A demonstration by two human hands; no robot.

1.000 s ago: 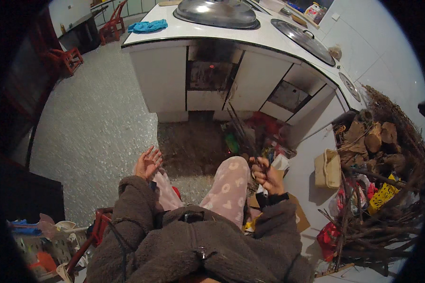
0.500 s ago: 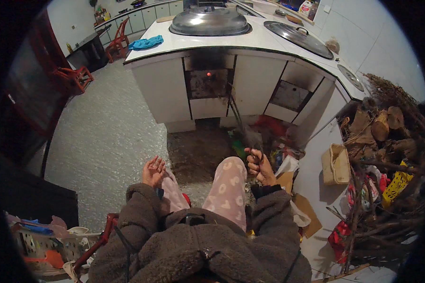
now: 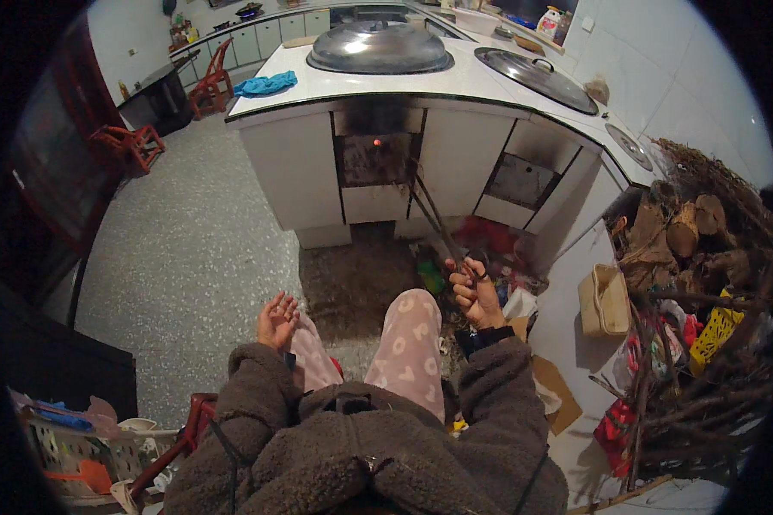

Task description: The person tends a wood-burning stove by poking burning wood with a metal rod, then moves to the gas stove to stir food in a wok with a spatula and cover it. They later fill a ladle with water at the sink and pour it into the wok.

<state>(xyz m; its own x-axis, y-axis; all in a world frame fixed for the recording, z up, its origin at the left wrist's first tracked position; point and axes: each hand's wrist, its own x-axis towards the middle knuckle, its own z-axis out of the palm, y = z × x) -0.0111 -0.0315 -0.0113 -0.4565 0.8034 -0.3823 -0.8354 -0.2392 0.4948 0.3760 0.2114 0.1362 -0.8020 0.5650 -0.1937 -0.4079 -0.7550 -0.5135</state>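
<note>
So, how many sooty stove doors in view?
2: the left door, below the domed lid; the right door, below the flatter lid. Any around the corner would be hidden.

Sticks (image 3: pixel 440 225) (thin) in right hand (image 3: pixel 477 298)

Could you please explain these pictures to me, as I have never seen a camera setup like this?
There is no machine here: these are a person's own bare hands. A wide fisheye camera on the person's head looks down, so straight edges bend toward the rim. Picture left is the person's left.

The left hand is open, palm up and empty. The right hand grips thin dark rods, sticks or tongs, I cannot tell, angled toward the sooty stove front.

On the white counter lie a domed metal lid, two flatter lids and a blue cloth. Firewood is piled at right.
</note>
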